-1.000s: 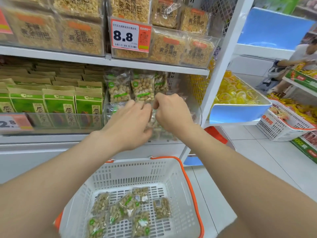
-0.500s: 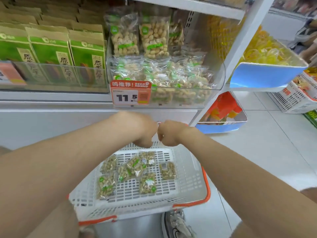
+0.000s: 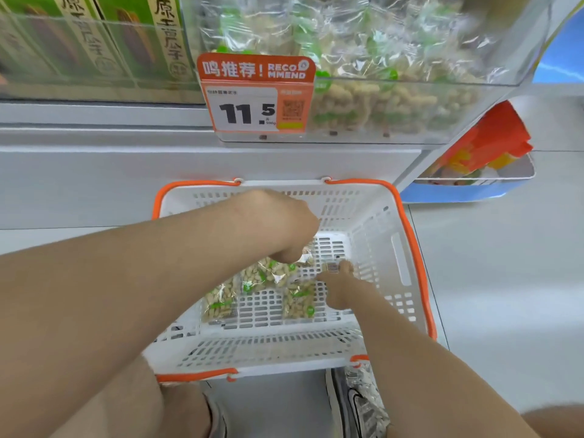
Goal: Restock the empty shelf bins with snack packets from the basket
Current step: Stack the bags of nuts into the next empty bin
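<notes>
One white basket with an orange rim. Five peanut packets show in it, some partly covered by the two hands: left hand, right hand. One clear shelf bin holds more such packets, too heaped and blurred to count. One price tag. Two shoes. One blue tray.

I log, near to far:

- shoe on the floor, nearest me.
- basket just beyond it, against the shelf base.
- packets on the basket floor, left of centre.
- left hand above their far edge; right hand at their right.
- shelf bin above and behind the basket, holding more packets.
- price tag on the bin's front left.
- boxes left of the bin.
</notes>
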